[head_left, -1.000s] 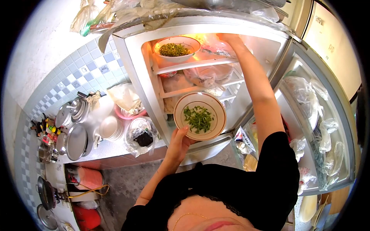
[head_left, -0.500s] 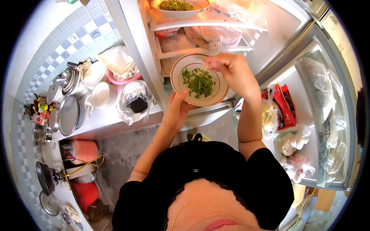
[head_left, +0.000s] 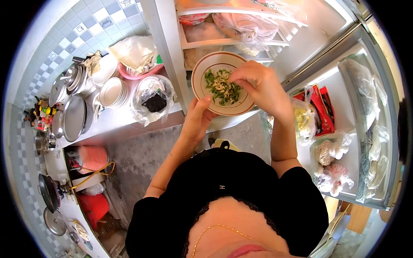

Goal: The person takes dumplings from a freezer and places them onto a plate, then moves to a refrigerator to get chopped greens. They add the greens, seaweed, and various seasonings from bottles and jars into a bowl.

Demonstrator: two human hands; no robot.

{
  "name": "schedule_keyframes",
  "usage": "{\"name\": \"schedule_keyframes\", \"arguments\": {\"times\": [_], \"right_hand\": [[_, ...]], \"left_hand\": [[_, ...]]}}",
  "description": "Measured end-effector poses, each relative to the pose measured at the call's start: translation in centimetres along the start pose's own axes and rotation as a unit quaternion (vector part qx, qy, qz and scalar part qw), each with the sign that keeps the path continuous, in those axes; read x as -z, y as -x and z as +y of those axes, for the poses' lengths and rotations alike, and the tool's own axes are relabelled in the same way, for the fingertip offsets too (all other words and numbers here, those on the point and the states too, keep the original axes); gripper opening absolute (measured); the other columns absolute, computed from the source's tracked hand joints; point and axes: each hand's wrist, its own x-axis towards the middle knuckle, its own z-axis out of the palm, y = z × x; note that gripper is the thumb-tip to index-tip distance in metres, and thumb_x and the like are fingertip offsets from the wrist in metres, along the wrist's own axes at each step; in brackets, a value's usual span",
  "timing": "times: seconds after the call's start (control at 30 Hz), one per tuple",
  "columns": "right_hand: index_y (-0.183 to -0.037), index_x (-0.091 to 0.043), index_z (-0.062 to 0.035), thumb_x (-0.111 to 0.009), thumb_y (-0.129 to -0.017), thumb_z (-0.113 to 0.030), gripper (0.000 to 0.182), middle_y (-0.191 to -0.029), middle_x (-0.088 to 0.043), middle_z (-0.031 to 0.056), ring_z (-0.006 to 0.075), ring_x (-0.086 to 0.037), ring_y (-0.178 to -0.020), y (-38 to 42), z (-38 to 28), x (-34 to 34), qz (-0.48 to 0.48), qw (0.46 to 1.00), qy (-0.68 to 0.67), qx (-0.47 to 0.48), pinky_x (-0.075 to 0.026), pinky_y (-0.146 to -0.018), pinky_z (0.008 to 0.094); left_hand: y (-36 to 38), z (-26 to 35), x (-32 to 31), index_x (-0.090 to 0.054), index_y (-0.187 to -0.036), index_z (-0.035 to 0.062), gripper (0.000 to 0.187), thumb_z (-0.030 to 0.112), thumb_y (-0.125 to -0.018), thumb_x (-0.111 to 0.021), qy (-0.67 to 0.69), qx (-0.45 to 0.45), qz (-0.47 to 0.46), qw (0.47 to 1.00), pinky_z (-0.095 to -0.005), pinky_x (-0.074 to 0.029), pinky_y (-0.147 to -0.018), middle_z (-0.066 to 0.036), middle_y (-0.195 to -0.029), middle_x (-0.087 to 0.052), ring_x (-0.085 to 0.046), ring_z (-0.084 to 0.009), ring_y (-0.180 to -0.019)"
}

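A white plate with a brown rim (head_left: pixel 200 71) is held in front of the open fridge. My left hand (head_left: pixel 198 117) grips its lower left edge, thumb on top. Chopped green herbs (head_left: pixel 223 99) lie in the middle of the plate, with pale brownish bits (head_left: pixel 223 84) scattered over them. Above the plate's right side is my right hand (head_left: pixel 254 81), its fingertips pinched together close to the food. Whatever those fingers hold, if anything, is too small to make out.
Bagged food stands on the fridge shelf (head_left: pixel 241 13). The open fridge door (head_left: pixel 350 159) at right holds a red packet (head_left: pixel 320 109) and plastic bags. On the left counter are stacked bowls (head_left: pixel 112 92), a pink basket (head_left: pixel 140 74), a bag with dark contents (head_left: pixel 154 102) and pans (head_left: pixel 74 118).
Pale brownish bits now lie on the herbs. My right hand's fingers have come lower over the plate. The view has shifted, so the upper shelf bowl is mostly out of frame.
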Motion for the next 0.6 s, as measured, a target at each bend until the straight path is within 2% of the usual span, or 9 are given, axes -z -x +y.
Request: {"name": "schedule_keyframes", "arguments": {"times": [0.03, 0.1, 0.13, 0.2, 0.33, 0.4, 0.47, 0.53, 0.6], "right_hand": [[-0.093, -0.070, -0.0044, -0.064, -0.079, -0.001, 0.015, -0.085, -0.068, 0.0133, 0.0312, -0.064, -0.076, 0.0, -0.5, -0.3, 0.000, 1.000, 0.000, 0.001, -0.052, -0.070, 0.0345], [-0.093, -0.069, -0.0014, -0.062, -0.084, 0.001, 0.011, -0.088, -0.068, 0.0111, 0.0244, -0.064, -0.077, 0.4, -1.9, -1.1, 0.018, 0.985, -0.102, -0.139, -0.051, -0.072, 0.0307], [-0.093, -0.069, -0.0014, -0.062, -0.084, 0.001, 0.011, -0.088, -0.068, 0.0111, 0.0244, -0.064, -0.077, 0.6, -1.9, -1.4, 0.019, 0.985, -0.102, -0.141, -0.051, -0.072, 0.0307], [-0.092, -0.068, -0.0010, -0.061, -0.086, -0.002, 0.010, -0.086, -0.067, 0.0114, 0.0231, -0.063, -0.080, 1.3, -1.5, -2.4, 0.087, 0.990, -0.070, -0.085, -0.050, -0.073, 0.0299], [-0.091, -0.067, -0.0003, -0.059, -0.086, -0.001, 0.010, -0.085, -0.065, 0.0116, 0.0251, -0.062, -0.081, 4.2, -2.1, -3.6, 0.127, 0.981, -0.031, -0.147, -0.048, -0.074, 0.0297], [-0.095, -0.065, 0.0015, -0.058, -0.085, 0.003, 0.013, -0.089, -0.063, 0.0139, 0.0314, -0.061, -0.086, 7.0, -2.1, -4.0, 0.177, 0.975, 0.024, -0.136, -0.048, -0.078, 0.0351], [-0.101, -0.063, -0.0003, -0.054, -0.086, 0.005, 0.018, -0.093, -0.062, 0.0149, 0.0319, -0.060, -0.090, 10.5, -2.4, -5.1, 0.242, 0.951, 0.110, -0.159, -0.047, -0.081, 0.0353], [-0.106, -0.060, 0.0008, -0.051, -0.089, 0.002, 0.019, -0.098, -0.062, 0.0150, 0.0278, -0.061, -0.092, 18.2, -1.6, -6.9, 0.224, 0.931, 0.108, -0.266, -0.047, -0.081, 0.0353], [-0.107, -0.060, 0.0010, -0.052, -0.091, -0.002, 0.018, -0.098, -0.062, 0.0125, 0.0222, -0.061, -0.093, 28.2, -1.5, -10.0, 0.304, 0.838, -0.007, -0.453, -0.048, -0.081, 0.0344]], "left_hand": [[0.2, 0.1, 0.0, -0.042, -0.127, -0.0038, 0.044, 0.024, -0.094, -0.053, 0.000, -0.001, 0.000, 1.000, -0.0406, -0.048, -0.096, -0.014, -0.123, -0.056, -0.059, -0.0235, -0.110], [0.7, 0.4, 0.0, -0.042, -0.128, -0.0037, 0.045, 0.023, -0.094, -0.054, -0.011, -0.007, 0.018, 1.000, -0.0407, -0.047, -0.096, -0.015, -0.124, -0.056, -0.058, -0.0239, -0.111], [0.9, 0.4, 0.1, -0.042, -0.128, -0.0037, 0.045, 0.023, -0.094, -0.054, -0.011, -0.005, 0.017, 1.000, -0.0407, -0.047, -0.096, -0.015, -0.124, -0.056, -0.058, -0.0239, -0.111], [1.2, 0.6, 0.2, -0.042, -0.128, -0.0038, 0.045, 0.022, -0.093, -0.054, -0.009, -0.004, 0.022, 1.000, -0.0404, -0.046, -0.096, -0.015, -0.125, -0.055, -0.058, -0.0240, -0.112], [2.2, 0.1, 1.5, -0.042, -0.128, -0.0039, 0.045, 0.020, -0.093, -0.054, 0.005, 0.011, 0.018, 1.000, -0.0403, -0.046, -0.097, -0.014, -0.126, -0.055, -0.057, -0.0242, -0.113], [2.8, -0.1, 2.6, -0.037, -0.135, -0.0030, 0.053, 0.021, -0.091, -0.052, -0.014, 0.031, 0.007, 0.999, -0.0392, -0.043, -0.101, -0.015, -0.133, -0.050, -0.053, -0.0251, -0.120], [3.8, -0.3, 3.5, -0.040, -0.132, -0.0024, 0.048, 0.018, -0.091, -0.053, 0.008, 0.039, 0.011, 0.999, -0.0391, -0.044, -0.099, -0.014, -0.130, -0.052, -0.054, -0.0244, -0.118], [4.4, -0.7, 5.0, -0.042, -0.129, -0.0018, 0.044, 0.015, -0.091, -0.054, 0.030, 0.048, 0.018, 0.998, -0.0390, -0.045, -0.097, -0.014, -0.127, -0.054, -0.055, -0.0237, -0.116], [6.2, -1.2, 7.4, -0.042, -0.130, -0.0009, 0.046, 0.014, -0.088, -0.056, 0.034, 0.062, 0.053, 0.996, -0.0382, -0.045, -0.098, -0.013, -0.128, -0.054, -0.055, -0.0239, -0.116]]}}
